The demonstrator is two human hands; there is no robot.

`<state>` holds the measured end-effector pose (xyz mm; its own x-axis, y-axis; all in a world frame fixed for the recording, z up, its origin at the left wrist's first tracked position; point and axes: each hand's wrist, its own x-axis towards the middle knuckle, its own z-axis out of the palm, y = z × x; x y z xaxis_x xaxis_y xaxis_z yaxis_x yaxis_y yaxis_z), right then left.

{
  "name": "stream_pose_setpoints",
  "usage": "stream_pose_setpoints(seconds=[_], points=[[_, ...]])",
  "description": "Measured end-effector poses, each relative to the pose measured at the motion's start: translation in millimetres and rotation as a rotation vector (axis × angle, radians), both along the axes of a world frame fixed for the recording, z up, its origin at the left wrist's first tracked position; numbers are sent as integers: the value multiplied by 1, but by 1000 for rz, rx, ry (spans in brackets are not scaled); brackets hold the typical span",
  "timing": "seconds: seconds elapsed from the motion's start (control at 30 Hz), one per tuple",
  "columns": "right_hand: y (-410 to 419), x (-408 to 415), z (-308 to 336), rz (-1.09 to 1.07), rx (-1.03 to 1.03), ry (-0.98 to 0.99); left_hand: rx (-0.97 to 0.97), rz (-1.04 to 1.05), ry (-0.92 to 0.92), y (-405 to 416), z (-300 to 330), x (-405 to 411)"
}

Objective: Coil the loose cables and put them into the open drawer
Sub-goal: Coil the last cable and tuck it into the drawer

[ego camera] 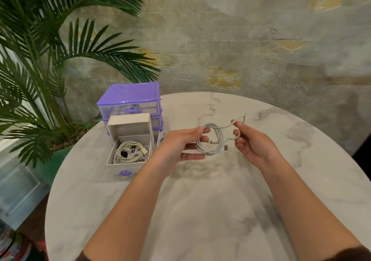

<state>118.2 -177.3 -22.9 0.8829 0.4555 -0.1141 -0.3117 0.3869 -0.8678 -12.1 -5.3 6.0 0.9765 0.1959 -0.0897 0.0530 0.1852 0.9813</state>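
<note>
Both hands hover over the marble table (200, 210), left hand (181, 145) pinching the coiled white charging cable (212, 140), right hand (251, 142) gripping its loose tail, while the open drawer (128, 167) nearby holds coiled cables (128, 152).

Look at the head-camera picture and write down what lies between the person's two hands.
In the head view, a white cable spans the gap: the left hand holds its coiled loops, the right hand pinches its loose end. Below it is bare table.

Round marble table (200, 210): purple drawer unit (130, 100) at left edge, open drawer (128, 156) in front.
</note>
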Motion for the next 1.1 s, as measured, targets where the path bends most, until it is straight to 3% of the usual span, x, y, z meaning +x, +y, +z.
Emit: stream_pose_setpoints(seconds=[0.23,0.37,0.57,0.8,0.93,1.1], points=[[7,-4,-3,139,-8,162,-12,-113,22,-6,0,-1],[14,-13,-2,255,-111,123,15,-171,42,-12,-3,0],[20,-20,2,359,-344,-156,7,28,-22,-8,-5,3],[11,-27,15,525,-132,-134,-14,213,-67,-1,-5,6],[18,-32,13,396,-280,-280,-1,207,-93,-4,-7,6],[22,-37,13,349,-297,-266,-43,281,-109,-1,-6,7]])
